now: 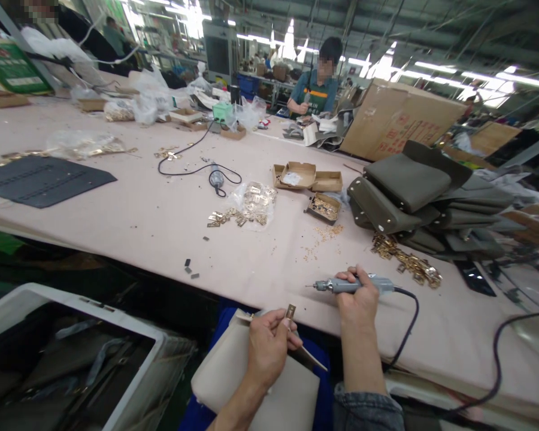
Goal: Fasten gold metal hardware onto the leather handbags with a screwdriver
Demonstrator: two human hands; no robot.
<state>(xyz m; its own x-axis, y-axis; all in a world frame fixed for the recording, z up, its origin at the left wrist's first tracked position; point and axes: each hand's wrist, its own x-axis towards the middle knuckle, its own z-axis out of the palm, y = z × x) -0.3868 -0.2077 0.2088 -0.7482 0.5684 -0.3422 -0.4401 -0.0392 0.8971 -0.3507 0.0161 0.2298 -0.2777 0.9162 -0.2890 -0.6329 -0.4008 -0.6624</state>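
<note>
Grey electric screwdriver (354, 285) in right hand (357, 302) clenched grip; left hand (267, 347) pinches brass fitting (290, 311) on beige bag (256, 383).

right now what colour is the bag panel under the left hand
Pale beige or cream, seen in the head view: the bag panel lies under the left hand.

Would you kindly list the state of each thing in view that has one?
Left hand: shut on a small metal fitting, over a beige bag.
Right hand: shut on electric screwdriver, lying level.
Second screwdriver: lying unheld.
Small cardboard boxes: open.
Olive bags: stacked.
</note>
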